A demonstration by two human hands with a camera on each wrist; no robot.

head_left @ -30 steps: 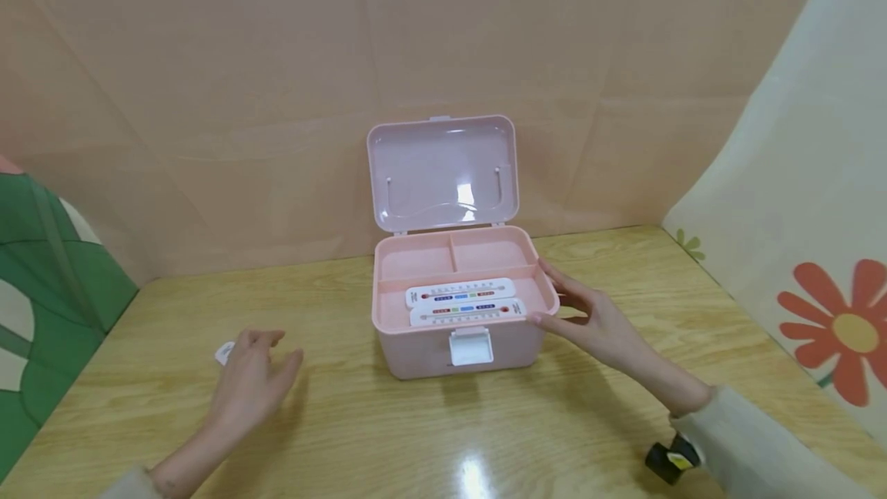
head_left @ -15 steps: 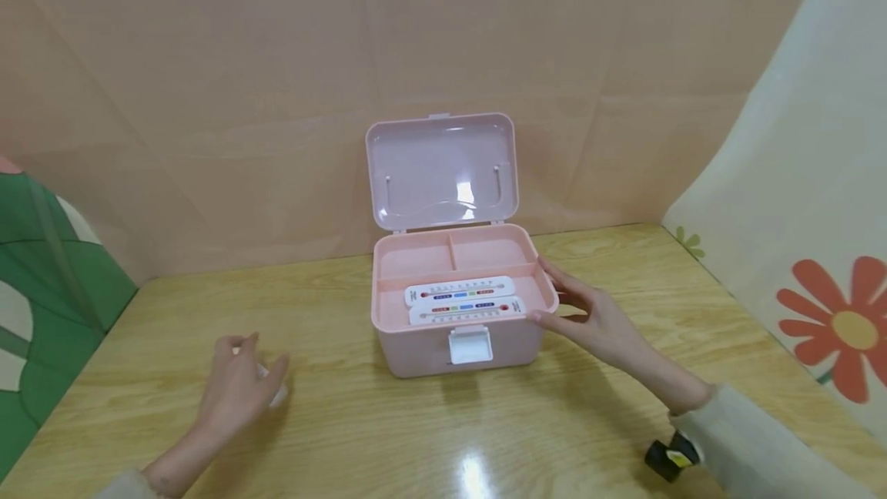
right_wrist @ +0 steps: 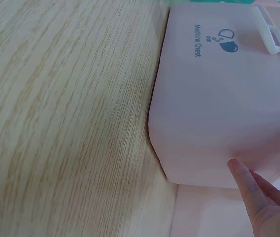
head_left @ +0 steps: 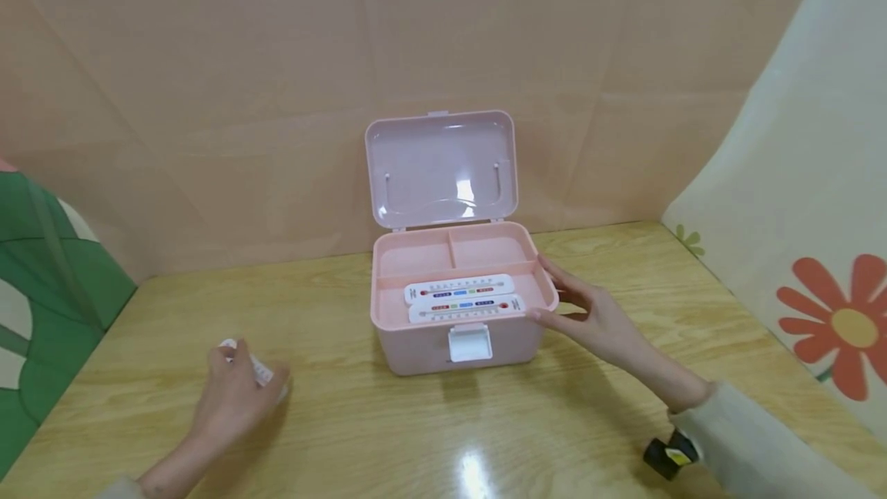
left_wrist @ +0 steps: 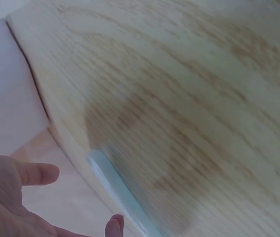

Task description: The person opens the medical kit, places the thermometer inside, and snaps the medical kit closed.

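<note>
A pink medicine box (head_left: pixel 460 349) stands on the table with its lid raised, and "Medicine Chest" shows on its front in the right wrist view. Two white thermometers (head_left: pixel 460 291) lie in its front tray compartment. My right hand (head_left: pixel 599 326) holds the box's right end, the thumb at the front corner and fingers along the side wall. To the left, my left hand (head_left: pixel 232 395) is over a third white thermometer (left_wrist: pixel 122 192). In the left wrist view one fingertip meets its edge while another digit stands apart; the hand hides part of it.
Behind the box hangs a plain peach cloth (head_left: pixel 263 114). A flower-patterned cloth (head_left: pixel 797 199) borders the right side, and a green patterned one (head_left: pixel 48 283) the left. A black device (head_left: pixel 668 457) is at the right sleeve.
My left hand has shifted left over the thermometer, exposing more of it between the fingers. The right hand stays at the box, which has not moved.
</note>
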